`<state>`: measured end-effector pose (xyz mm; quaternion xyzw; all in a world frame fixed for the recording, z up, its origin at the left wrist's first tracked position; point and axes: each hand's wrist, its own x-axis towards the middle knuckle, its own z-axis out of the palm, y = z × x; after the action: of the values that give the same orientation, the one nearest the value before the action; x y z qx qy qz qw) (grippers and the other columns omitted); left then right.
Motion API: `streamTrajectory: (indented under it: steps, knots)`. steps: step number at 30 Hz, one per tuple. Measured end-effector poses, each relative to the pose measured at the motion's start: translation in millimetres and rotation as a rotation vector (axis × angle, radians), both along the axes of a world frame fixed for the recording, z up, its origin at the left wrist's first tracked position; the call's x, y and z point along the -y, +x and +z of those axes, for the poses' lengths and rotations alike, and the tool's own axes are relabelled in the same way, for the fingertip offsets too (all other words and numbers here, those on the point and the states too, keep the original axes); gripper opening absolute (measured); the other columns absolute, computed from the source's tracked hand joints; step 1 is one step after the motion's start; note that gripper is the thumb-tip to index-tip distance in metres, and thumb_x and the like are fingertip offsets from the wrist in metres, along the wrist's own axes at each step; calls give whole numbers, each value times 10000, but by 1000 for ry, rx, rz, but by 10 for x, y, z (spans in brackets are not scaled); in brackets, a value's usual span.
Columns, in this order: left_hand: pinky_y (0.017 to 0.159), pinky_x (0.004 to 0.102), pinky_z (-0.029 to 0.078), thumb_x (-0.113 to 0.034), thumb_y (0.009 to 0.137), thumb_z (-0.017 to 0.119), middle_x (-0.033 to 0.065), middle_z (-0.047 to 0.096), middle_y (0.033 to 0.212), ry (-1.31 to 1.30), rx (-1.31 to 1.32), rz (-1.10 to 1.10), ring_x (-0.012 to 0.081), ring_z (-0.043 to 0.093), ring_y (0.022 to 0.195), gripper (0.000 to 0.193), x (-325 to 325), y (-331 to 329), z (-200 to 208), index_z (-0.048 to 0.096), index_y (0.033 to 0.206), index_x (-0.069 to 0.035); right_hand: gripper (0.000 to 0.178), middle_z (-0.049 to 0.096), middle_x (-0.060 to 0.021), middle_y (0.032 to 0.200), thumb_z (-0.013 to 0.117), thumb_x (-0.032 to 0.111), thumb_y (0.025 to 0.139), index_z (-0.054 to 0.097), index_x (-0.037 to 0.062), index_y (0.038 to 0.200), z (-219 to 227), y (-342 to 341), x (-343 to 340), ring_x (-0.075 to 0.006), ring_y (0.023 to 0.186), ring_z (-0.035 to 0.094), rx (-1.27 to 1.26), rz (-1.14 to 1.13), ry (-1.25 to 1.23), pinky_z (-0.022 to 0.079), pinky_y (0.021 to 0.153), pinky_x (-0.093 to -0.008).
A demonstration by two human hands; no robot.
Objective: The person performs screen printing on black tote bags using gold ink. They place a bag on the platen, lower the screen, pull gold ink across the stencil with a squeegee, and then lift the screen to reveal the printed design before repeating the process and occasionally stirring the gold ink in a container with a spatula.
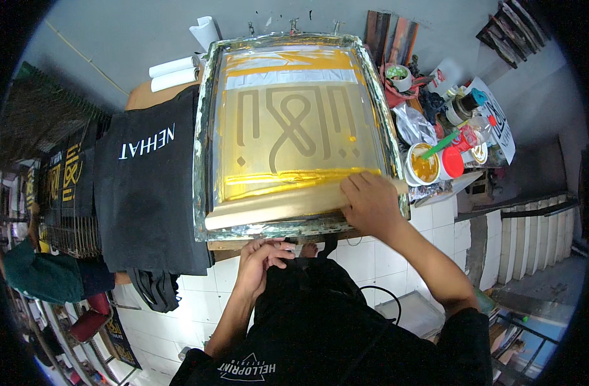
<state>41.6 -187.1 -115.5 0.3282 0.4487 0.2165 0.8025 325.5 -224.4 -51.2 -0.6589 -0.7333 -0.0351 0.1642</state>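
A printing screen [278, 128] lies in a paint-caked frame [204, 128] in front of me, with a looping design and dots showing in its gold-smeared mesh. Bright yellow-gold ink [294, 177] runs in a band across its near part. Just nearer than the ink lies a long tan squeegee [275, 207], slanting up to the right over the frame's right side. My right hand [371, 201] is closed on it toward its right end. By the near edge of the frame is my left hand [265, 257], its fingers loosely bent and apart, with nothing visible in them.
Black fabric bags [143, 186] with white lettering are stacked at the left. To the right stand a tub of gold ink [424, 164], a red-lidded tub [451, 163] and several bottles. White paper rolls [173, 72] lie behind. Another person [47, 270] is at the far left.
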Motion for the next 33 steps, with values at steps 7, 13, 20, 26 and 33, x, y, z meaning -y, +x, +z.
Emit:
streamTrajectory:
  steps: [7,13,20,26,33]
  knots:
    - [721,338,628,-52,912,511,267,733,1049,-70,-36,3,299,762,885,339,-30,20,-12,576,1164,165,341,708,-147,940,799,298,777,676,65,993,-260,750,-1437,-359,913,686,64,-67,15,534,784,-493]
    - [1012,472,586,-55,939,460,317,674,1213,-375,157,175,396,705,1119,389,-103,69,126,529,1239,184,543,755,-151,1054,829,489,761,743,129,1158,99,1230,-2745,-351,1044,706,92,-183,-228,552,894,-492]
    - [934,419,601,-180,1023,512,243,703,1218,-157,163,-279,296,721,1096,330,-514,-89,259,642,1205,63,729,765,-180,928,813,661,695,766,88,1143,97,1472,-3116,-378,912,735,136,-198,-177,572,819,-470]
    - [1119,507,400,-142,870,730,185,626,1353,1806,-624,16,374,537,1312,432,-2643,986,608,649,1284,-54,838,764,-155,872,696,847,673,788,101,1044,-76,1181,-2916,-330,835,749,214,-348,-179,587,751,-457]
    - [748,450,546,-284,821,804,169,722,822,1708,-821,-325,363,704,779,297,-3608,1173,567,730,923,-15,795,753,-131,814,702,850,656,787,100,908,-144,1093,-2731,-315,770,741,192,-320,-107,582,686,-448]
